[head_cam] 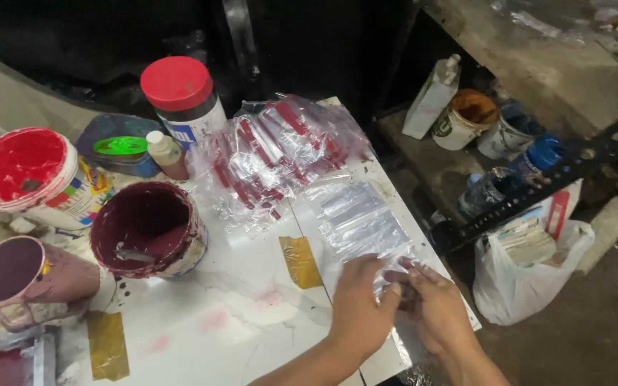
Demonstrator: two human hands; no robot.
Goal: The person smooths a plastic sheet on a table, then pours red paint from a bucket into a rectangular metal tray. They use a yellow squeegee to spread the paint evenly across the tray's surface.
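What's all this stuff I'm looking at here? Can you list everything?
Clear plastic bags: a stack, transparent, table's right side by the hands.
Red-printed bags: a pile, clear with red, table's far middle.
Paint buckets: three open, maroon and red inside, table's left.
Jar: one, red lid, far end.
Small bottle: one, brownish, white cap, beside the jar.
Tub: one, blue with green lid, far left.
Table: one, white, stained, yellow tape patches.
Shelf containers: several, white, orange, blue, on right.
Plastic bag: one, white, on the floor.
Left hand, right hand: both handling a clear bag.
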